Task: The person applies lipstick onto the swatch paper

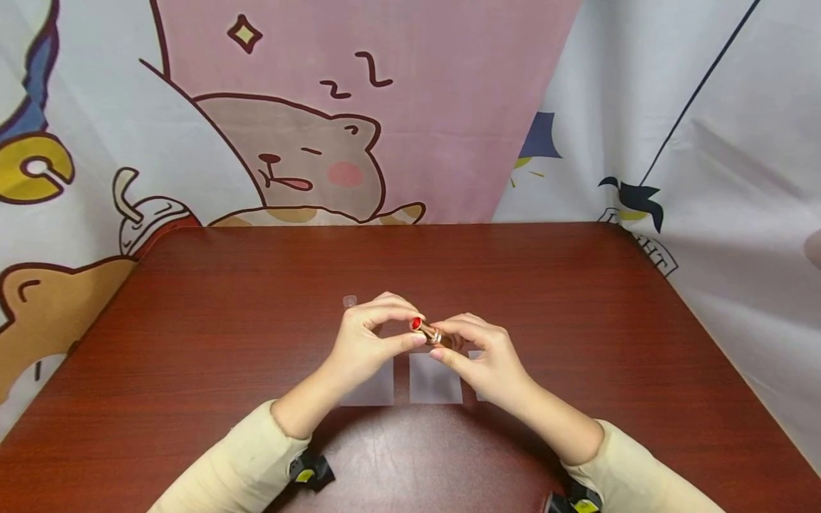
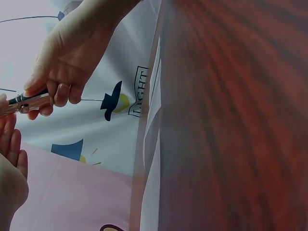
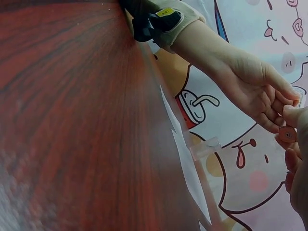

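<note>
We see the lipstick [image 1: 437,336] held above the table [image 1: 577,299], red end leftward. Left hand [image 1: 365,335]: thumb and fingers pinching that end. Right hand [image 1: 490,353]: pinching the gold base. White paper squares [image 1: 435,381] lie on the table.

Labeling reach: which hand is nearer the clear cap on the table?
Left. The left hand is just in front of the clear cap, slightly right; the right hand is farther right.

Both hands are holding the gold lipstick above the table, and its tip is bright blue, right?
Not quite: the tip is red, as the head view shows. The left hand and right hand do hold the gold lipstick above the table.
</note>
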`<act>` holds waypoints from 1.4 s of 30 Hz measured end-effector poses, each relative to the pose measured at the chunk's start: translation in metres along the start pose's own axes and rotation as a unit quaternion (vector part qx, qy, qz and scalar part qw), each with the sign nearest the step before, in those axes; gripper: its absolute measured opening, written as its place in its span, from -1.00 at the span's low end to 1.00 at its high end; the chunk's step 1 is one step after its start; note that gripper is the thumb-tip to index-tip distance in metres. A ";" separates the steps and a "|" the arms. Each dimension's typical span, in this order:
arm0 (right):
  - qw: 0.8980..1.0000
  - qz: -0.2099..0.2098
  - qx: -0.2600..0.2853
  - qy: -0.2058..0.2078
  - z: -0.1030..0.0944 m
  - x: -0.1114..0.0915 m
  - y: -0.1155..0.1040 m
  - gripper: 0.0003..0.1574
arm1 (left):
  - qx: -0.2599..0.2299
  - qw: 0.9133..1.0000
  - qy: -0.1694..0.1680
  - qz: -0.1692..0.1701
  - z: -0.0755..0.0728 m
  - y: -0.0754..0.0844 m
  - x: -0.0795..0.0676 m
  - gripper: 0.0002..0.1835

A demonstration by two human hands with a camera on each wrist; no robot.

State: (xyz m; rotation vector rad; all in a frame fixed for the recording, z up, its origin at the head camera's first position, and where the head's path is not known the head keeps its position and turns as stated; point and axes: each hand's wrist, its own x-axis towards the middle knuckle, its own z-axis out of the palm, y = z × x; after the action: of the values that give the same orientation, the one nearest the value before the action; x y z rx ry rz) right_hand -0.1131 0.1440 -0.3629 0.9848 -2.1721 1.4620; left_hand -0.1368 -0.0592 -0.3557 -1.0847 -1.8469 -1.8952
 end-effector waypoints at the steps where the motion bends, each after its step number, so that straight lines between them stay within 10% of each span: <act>1: 1.000 0.000 0.001 -0.001 0.000 0.000 0.000 -0.62 | 0.000 1.000 -0.001 0.000 0.000 0.000 0.000 -0.76; 42: 0.999 0.019 0.043 -0.014 0.000 -0.003 -0.001 -0.60 | -0.021 1.000 -0.015 0.006 -0.002 0.003 0.001 -0.73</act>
State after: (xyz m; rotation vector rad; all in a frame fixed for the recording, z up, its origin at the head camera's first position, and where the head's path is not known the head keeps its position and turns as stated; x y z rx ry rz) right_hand -0.1102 0.1450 -0.3647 1.0043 -2.1744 1.5801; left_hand -0.1362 -0.0616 -0.3524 -1.1410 -1.8196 -1.9281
